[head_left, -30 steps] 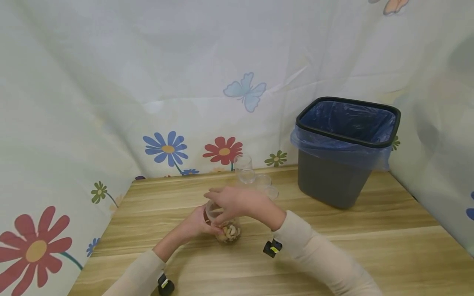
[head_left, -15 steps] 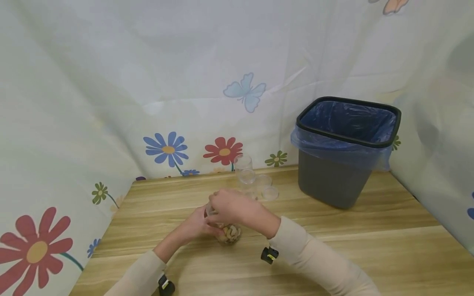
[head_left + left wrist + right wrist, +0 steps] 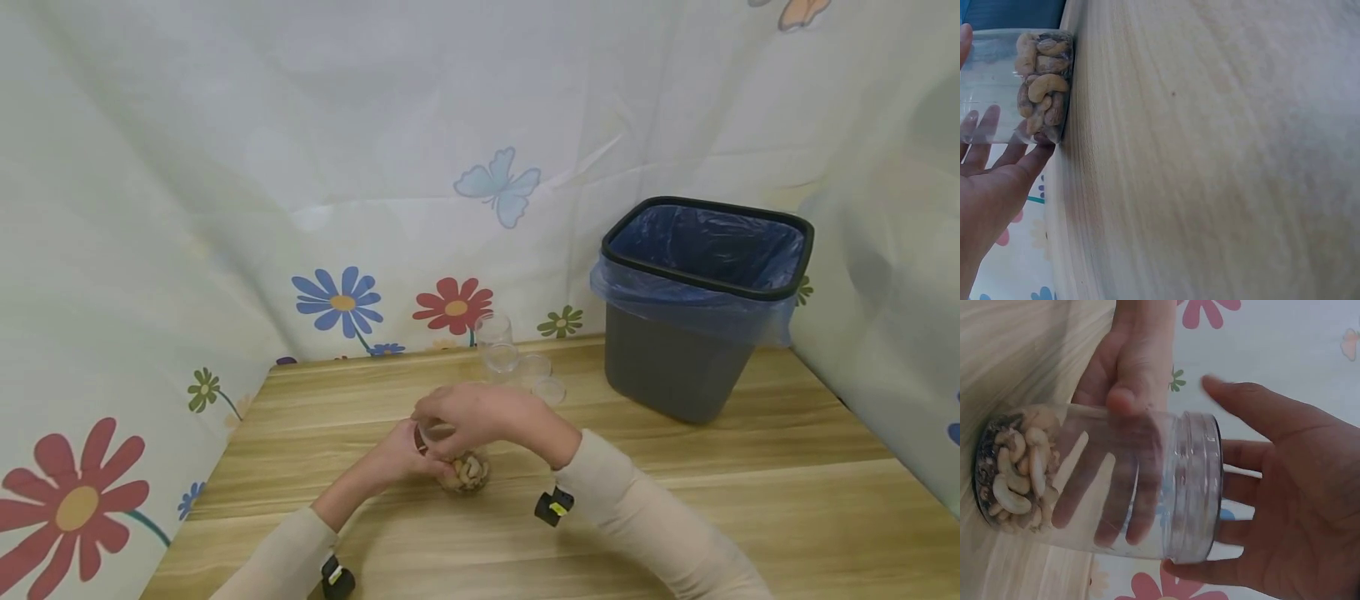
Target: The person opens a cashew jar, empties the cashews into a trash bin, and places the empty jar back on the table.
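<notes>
A clear jar (image 3: 1110,544) stands on the table, its lower part filled with cashews (image 3: 1017,481) and darker bits. My left hand (image 3: 397,454) holds the jar round its side, fingers behind it and thumb in front. My right hand (image 3: 480,417) arches over the jar's top. In the right wrist view the right hand (image 3: 1297,494) has its fingers spread around the ridged clear top (image 3: 1197,487), with the thumb apart from it. Whether that top is a separate lid, I cannot tell. The left wrist view shows the left hand (image 3: 997,194) beneath the jar's side and the cashews (image 3: 1047,87) near its base.
Clear containers (image 3: 495,337) stand at the back of the wooden table (image 3: 337,392), beside flat clear discs (image 3: 550,390) that look like lids. A grey bin (image 3: 671,358) with a blue liner (image 3: 697,237) stands at the back right. A flower-printed sheet (image 3: 375,208) surrounds the table.
The right hand closed in over the jar's top half a second ago, then its fingers loosened and spread again. The left hand and the jar have stayed in place.
</notes>
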Tool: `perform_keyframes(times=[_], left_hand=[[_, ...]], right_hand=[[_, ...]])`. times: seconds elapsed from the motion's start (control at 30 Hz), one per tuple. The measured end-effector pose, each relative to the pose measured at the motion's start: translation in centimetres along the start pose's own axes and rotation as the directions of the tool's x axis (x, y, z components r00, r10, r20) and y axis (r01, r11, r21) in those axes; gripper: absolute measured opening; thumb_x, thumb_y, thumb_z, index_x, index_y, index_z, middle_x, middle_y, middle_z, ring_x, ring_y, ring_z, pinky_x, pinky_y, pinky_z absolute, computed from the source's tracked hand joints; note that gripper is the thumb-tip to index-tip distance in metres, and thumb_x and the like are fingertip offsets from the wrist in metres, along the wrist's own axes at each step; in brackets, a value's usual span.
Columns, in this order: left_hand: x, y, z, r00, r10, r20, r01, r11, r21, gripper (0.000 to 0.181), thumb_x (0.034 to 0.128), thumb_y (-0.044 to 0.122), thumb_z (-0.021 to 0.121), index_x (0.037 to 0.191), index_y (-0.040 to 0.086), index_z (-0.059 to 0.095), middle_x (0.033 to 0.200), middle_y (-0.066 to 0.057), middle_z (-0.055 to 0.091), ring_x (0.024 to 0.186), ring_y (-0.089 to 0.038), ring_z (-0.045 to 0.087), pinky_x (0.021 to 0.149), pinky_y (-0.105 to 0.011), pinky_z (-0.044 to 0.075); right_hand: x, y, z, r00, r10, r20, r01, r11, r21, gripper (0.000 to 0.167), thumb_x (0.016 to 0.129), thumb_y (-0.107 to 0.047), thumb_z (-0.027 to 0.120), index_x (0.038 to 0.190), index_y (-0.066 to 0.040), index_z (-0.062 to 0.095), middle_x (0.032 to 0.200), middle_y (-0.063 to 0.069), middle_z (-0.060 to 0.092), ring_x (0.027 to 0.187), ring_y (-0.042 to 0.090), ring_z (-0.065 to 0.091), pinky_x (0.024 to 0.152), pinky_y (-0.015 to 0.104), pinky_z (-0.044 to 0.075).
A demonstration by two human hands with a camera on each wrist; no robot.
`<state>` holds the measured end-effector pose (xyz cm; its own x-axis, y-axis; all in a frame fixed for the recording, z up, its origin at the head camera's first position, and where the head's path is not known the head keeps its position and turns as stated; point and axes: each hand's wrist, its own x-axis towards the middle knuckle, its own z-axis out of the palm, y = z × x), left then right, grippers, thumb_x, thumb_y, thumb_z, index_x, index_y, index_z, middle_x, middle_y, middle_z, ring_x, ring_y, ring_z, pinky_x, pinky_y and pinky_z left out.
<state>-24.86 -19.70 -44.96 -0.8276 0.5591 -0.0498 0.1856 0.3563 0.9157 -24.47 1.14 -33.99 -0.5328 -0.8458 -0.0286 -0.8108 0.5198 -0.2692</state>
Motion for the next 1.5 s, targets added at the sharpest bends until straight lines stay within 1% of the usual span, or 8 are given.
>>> perform_keyframes(times=[0.1,0.23,0.37,0.5,0.77,1.3,1.4,1.5], left_hand=[[0.1,0.0,0.1,1.0,0.003,0.006,-0.003,1.0,-0.025,0.073,0.0827,0.013,0.086,0.146,0.012,0.05,0.141,-0.006,0.056,0.121,-0.025,0.058,0.097,-0.035,0.051],[0.2,0.0,0.2,1.0,0.01,0.018,-0.009,0.999,-0.054,0.076,0.0828,0.01,0.085,0.149,0.017,0.049,0.147,-0.005,0.051,0.121,-0.026,0.057,0.098,-0.038,0.051],[0.1,0.2,0.3,1.0,-0.007,0.012,0.007,1.0,-0.011,0.078,0.0803,0.02,0.088,0.147,0.019,0.049,0.137,-0.002,0.059,0.119,-0.024,0.059,0.098,-0.038,0.05],[0.1,0.5,0.3,1.0,0.006,0.016,-0.007,1.0,0.029,0.073,0.079,0.024,0.089,0.141,0.015,0.05,0.128,-0.002,0.063,0.113,-0.022,0.061,0.095,-0.037,0.051],[-0.1,0.5,0.1,0.999,0.022,0.03,-0.023,0.999,0.035,0.075,0.0807,0.022,0.087,0.144,0.017,0.048,0.136,-0.001,0.06,0.12,-0.021,0.058,0.099,-0.039,0.049],[-0.7,-0.3,-1.9,0.997,-0.066,0.034,0.066,0.998,-0.021,0.093,0.0805,0.022,0.089,0.156,0.019,0.034,0.156,-0.001,0.041,0.141,-0.027,0.043,0.11,-0.046,0.041],[-1.0,-0.2,-2.0,0.998,-0.059,0.031,0.059,0.998,-0.008,0.092,0.0825,0.023,0.087,0.156,0.017,0.033,0.155,-0.004,0.044,0.138,-0.027,0.046,0.107,-0.044,0.044],[-1.1,-0.2,-2.0,0.999,-0.037,0.039,0.037,0.999,0.006,0.092,0.0848,0.021,0.084,0.159,0.019,0.029,0.151,-0.006,0.047,0.129,-0.027,0.055,0.099,-0.041,0.051]], right_hand=[[0.2,-1.0,0.5,0.987,0.154,-0.055,-0.158,0.984,-0.079,0.058,0.1,-0.053,0.058,0.144,-0.015,0.056,0.136,0.004,0.061,0.123,0.018,0.059,0.102,0.033,0.049],[0.4,-2.3,1.5,0.922,0.348,-0.169,-0.375,0.911,-0.17,0.068,0.099,-0.068,0.045,0.133,-0.012,0.063,0.122,0.007,0.065,0.112,0.023,0.061,0.092,0.038,0.054],[0.5,-2.7,2.1,0.89,0.41,-0.198,-0.449,0.861,-0.238,0.071,0.092,-0.073,0.049,0.121,-0.011,0.067,0.107,0.006,0.064,0.1,0.022,0.059,0.08,0.037,0.056],[0.3,-2.1,1.7,0.913,0.373,-0.166,-0.403,0.89,-0.212,0.06,0.09,-0.065,0.06,0.121,-0.014,0.067,0.107,0.005,0.062,0.1,0.021,0.056,0.08,0.035,0.054],[0.0,-0.7,0.2,0.987,0.155,-0.036,-0.158,0.98,-0.122,0.049,0.092,-0.043,0.069,0.134,-0.017,0.065,0.118,-0.001,0.061,0.108,0.016,0.056,0.099,0.032,0.045],[1.1,1.0,0.2,0.993,-0.108,0.038,0.107,0.994,0.024,0.066,0.084,-0.032,0.082,0.143,-0.017,0.058,0.141,-0.003,0.055,0.126,0.011,0.053,0.105,0.023,0.043],[1.3,0.7,0.1,0.994,-0.091,0.059,0.089,0.996,0.028,0.067,0.09,-0.036,0.077,0.149,-0.017,0.051,0.15,-0.001,0.049,0.136,0.012,0.047,0.11,0.026,0.04],[1.5,-0.1,0.2,1.0,0.013,0.017,-0.014,0.999,0.043,0.066,0.098,-0.043,0.067,0.153,-0.015,0.046,0.153,0.004,0.046,0.136,0.016,0.048,0.109,0.029,0.042]])
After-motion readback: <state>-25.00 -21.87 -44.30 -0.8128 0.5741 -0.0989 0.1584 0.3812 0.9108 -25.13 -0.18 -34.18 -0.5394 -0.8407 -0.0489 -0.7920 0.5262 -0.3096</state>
